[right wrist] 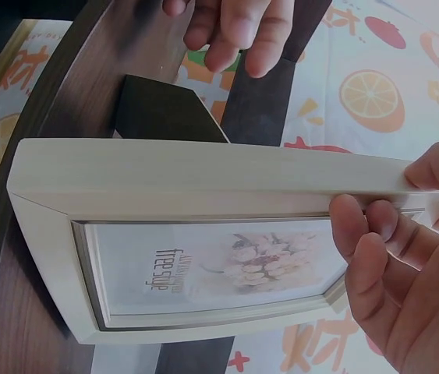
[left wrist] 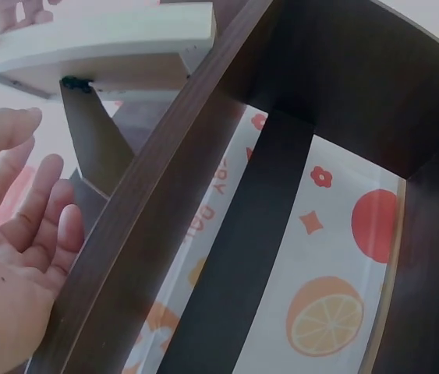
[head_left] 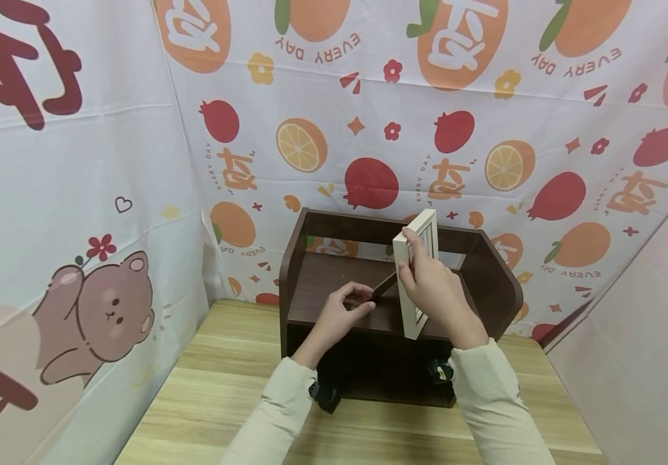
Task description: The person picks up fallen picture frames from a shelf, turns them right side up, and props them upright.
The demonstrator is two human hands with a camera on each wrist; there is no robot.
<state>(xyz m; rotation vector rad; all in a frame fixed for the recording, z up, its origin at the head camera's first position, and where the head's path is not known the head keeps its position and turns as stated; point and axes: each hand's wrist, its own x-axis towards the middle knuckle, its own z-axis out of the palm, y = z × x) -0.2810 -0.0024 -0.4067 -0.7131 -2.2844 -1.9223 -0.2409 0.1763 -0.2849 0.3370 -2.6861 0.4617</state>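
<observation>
A cream picture frame point(head_left: 408, 310) stands upright over the top board of a dark brown desk shelf point(head_left: 334, 278). My right hand point(head_left: 435, 284) grips its upper edge, thumb and fingers on either side. In the right wrist view, a flower print with lettering shows behind the frame's front point(right wrist: 164, 265). A dark support leg point(left wrist: 94, 140) sticks out from the frame's back, folded away from it. Beside that leg is my left hand point(head_left: 342, 310), its fingers loosely bent; in the left wrist view a gap separates them from the leg. Whether the frame's bottom touches the board cannot be told.
The shelf rests on a light wood-grain table point(head_left: 212, 361). Raised side panels point(head_left: 290, 278) and a back rail point(head_left: 357, 226) border its top board. Behind hangs a fruit-print cloth point(head_left: 322, 84), and another cloth with a bear point(head_left: 113, 310) hangs on the left.
</observation>
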